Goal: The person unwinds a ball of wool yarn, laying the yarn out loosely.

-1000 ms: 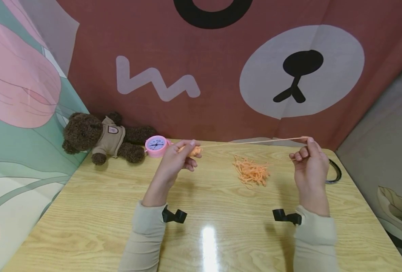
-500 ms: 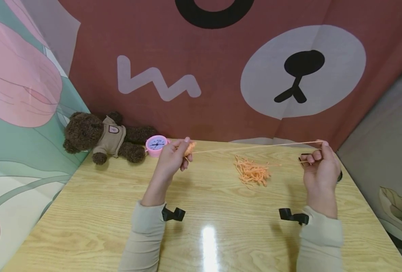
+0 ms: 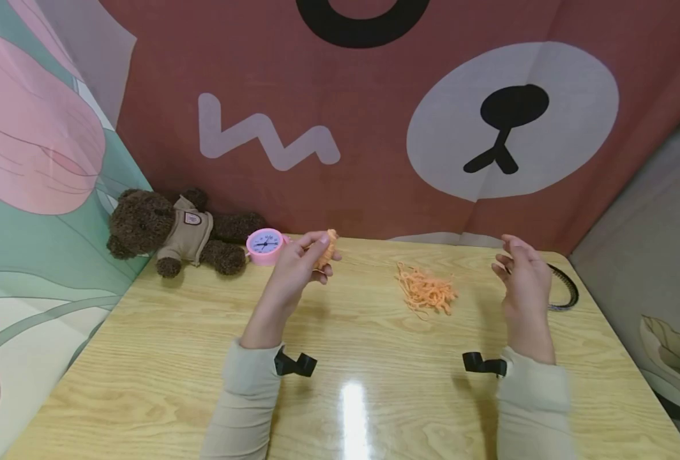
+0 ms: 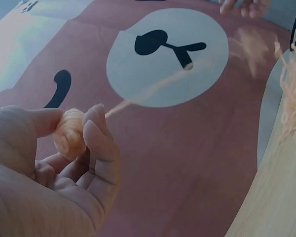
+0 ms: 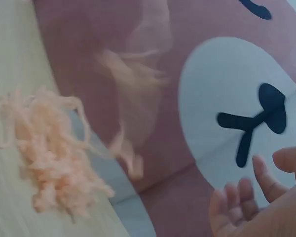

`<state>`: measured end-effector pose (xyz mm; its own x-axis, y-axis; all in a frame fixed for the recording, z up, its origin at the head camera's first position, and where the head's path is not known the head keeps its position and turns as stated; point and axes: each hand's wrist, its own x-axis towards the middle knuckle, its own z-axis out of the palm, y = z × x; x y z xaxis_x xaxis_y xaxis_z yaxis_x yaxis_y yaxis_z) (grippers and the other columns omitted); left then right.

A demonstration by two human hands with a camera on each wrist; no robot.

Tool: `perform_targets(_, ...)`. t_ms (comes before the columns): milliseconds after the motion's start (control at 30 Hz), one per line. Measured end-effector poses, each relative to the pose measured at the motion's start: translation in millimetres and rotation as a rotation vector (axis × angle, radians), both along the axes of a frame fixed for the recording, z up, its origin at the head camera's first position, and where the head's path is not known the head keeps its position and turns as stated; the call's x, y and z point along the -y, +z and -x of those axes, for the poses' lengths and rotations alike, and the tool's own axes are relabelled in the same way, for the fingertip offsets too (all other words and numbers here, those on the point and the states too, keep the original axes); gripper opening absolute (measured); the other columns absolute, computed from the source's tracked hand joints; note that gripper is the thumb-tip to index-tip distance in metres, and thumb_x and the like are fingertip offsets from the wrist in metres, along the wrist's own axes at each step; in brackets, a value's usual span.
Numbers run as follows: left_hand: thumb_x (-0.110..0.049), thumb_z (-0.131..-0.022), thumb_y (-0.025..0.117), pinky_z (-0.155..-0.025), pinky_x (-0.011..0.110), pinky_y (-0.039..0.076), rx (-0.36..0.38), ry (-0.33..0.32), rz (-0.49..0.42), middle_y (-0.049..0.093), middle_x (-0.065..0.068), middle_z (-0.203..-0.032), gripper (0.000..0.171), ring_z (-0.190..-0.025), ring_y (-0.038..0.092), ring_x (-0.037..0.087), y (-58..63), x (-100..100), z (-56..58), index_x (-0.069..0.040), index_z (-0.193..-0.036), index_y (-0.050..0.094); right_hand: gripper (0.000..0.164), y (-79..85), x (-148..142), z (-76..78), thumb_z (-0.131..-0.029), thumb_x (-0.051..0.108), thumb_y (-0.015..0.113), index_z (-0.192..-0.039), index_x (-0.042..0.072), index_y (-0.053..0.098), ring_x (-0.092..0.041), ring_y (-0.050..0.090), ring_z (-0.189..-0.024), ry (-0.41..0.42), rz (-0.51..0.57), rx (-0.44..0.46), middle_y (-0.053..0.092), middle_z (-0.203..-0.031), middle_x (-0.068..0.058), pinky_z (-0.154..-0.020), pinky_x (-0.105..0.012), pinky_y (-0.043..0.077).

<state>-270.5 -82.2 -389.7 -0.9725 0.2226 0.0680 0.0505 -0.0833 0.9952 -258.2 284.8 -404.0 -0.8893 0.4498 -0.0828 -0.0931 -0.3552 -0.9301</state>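
Thumb and fingers of my left hand (image 3: 294, 271) pinch a small wound bundle of orange yarn (image 3: 327, 249), held up over the back of the table. The left wrist view shows the bundle (image 4: 70, 133) closely, with a blurred yarn strand (image 4: 153, 89) running off it toward the upper right. My right hand (image 3: 526, 287) is raised on the right side, its fingers loosely bent and apart. No yarn shows between those fingers in the right wrist view. A loose heap of orange yarn (image 3: 426, 291) lies on the table between the hands.
A brown teddy bear (image 3: 191, 233) in a beige shirt lies at the back left, beside a pink alarm clock (image 3: 265, 246). Behind the right hand is a dark curved band (image 3: 572, 291). A printed cloth backdrop (image 3: 374, 198) rises along the wooden table's (image 3: 385, 351) back edge.
My right hand drew the taut strand further right, then came back left and no longer grips it. The left hand turned slightly, and the bundle in it now stands more upright.
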Motion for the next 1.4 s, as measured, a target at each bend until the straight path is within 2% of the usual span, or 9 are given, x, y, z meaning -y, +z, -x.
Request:
perform_targets(100, -0.033, -0.108, 0.049, -0.057, 0.020, 0.051, -0.023, -0.043, 0.007, 0.071, 0.000, -0.089, 0.038, -0.063, 0.059, 0.010, 1.3, -5, -2.5, -0.007, -0.134, 0.060, 0.027, -2.1, 13, 5.1, -0.103, 0.034, 0.057, -0.124, 0.019, 0.067, -0.007, 0.053, -0.100, 0.027, -0.167, 0.032, 0.054, -0.119, 0.011, -0.080, -0.017, 0.052)
perform_targets(200, -0.034, -0.109, 0.046, -0.056, 0.020, 0.049, -0.028, -0.093, 0.029, 0.071, 0.000, -0.085, 0.038, -0.060, 0.057, 0.011, 1.1, -10, -4.7, -0.009, -0.134, 0.059, 0.035, -6.4, 32, 7.4, -0.104, 0.036, 0.056, -0.129, 0.014, 0.065, -0.006, 0.058, -0.107, 0.142, -0.322, -0.005, 0.060, -0.119, 0.012, -0.089, -0.016, 0.052)
perform_targets(433, -0.039, -0.109, 0.044, -0.049, 0.021, 0.042, 0.008, -0.194, 0.081, 0.066, 0.001, -0.074, 0.037, -0.052, 0.051, 0.010, -1.9, -23, -8.9, -0.016, -0.135, 0.058, 0.046, -15.1, 90, 0.9, -0.108, 0.037, 0.050, -0.136, 0.003, 0.061, -0.014, 0.066, -0.116, 0.615, -0.679, -0.169, 0.068, -0.127, -0.002, -0.100, -0.029, 0.055)
perform_targets(600, -0.041, -0.108, 0.045, -0.046, 0.022, 0.037, -0.008, -0.191, 0.108, 0.059, 0.000, -0.066, 0.037, -0.046, 0.045, 0.011, -3.0, -24, -11.1, -0.022, -0.137, 0.059, 0.041, -18.5, 125, -8.0, -0.107, 0.035, 0.052, -0.137, 0.010, 0.063, -0.026, 0.062, -0.127, 0.902, -0.780, -0.196, 0.065, -0.138, -0.009, -0.107, -0.047, 0.051)
perform_targets(700, -0.042, -0.108, 0.046, -0.045, 0.022, 0.035, -0.013, -0.174, 0.117, 0.059, 0.000, -0.067, 0.038, -0.046, 0.043, 0.011, -3.4, -23, -10.7, -0.023, -0.138, 0.058, 0.034, -20.7, 135, -11.4, -0.106, 0.032, 0.054, -0.126, 0.009, 0.070, -0.031, 0.064, -0.123, 0.984, -0.772, -0.197, 0.070, -0.128, -0.009, -0.106, -0.056, 0.049)
perform_targets(900, -0.039, -0.105, 0.055, -0.048, 0.021, 0.038, -0.019, -0.088, 0.088, 0.064, 0.001, -0.079, 0.035, -0.053, 0.049, 0.010, -2.2, -17, -6.8, -0.020, -0.134, 0.060, 0.031, -18.1, 127, -11.6, -0.106, 0.034, 0.054, -0.101, 0.009, 0.072, -0.023, 0.068, -0.102, 0.832, -0.718, -0.187, 0.071, -0.104, -0.007, -0.099, -0.048, 0.053)
perform_targets(1100, -0.027, -0.103, 0.061, -0.058, 0.022, 0.051, -0.001, -0.054, 0.078, 0.066, -0.001, -0.090, 0.030, -0.069, 0.064, 0.015, -0.4, -15, -4.0, -0.014, -0.130, 0.063, 0.036, -12.1, 106, -9.7, -0.105, 0.040, 0.054, -0.101, 0.007, 0.069, -0.017, 0.067, -0.092, 0.619, -0.597, -0.174, 0.068, -0.091, 0.000, -0.089, -0.028, 0.056)
perform_targets(1267, -0.022, -0.103, 0.061, -0.066, 0.024, 0.056, 0.013, -0.021, 0.029, 0.068, 0.008, -0.105, 0.030, -0.080, 0.070, 0.015, -1.5, -13, -2.9, -0.009, -0.130, 0.062, 0.036, -9.3, 93, -6.8, -0.105, 0.040, 0.055, -0.101, 0.007, 0.068, -0.013, 0.067, -0.085, 0.514, -0.493, -0.196, 0.066, -0.082, 0.006, -0.085, -0.028, 0.057)
perform_targets(1400, -0.023, -0.105, 0.057, -0.064, 0.023, 0.057, 0.022, 0.034, 0.016, 0.069, 0.011, -0.103, 0.026, -0.079, 0.069, 0.014, -1.7, -10, -0.8, -0.011, -0.127, 0.063, 0.031, -5.1, 84, -5.2, -0.104, 0.038, 0.056, -0.100, 0.010, 0.070, -0.012, 0.066, -0.079, 0.447, -0.418, -0.222, 0.064, -0.079, 0.005, -0.080, -0.027, 0.058)
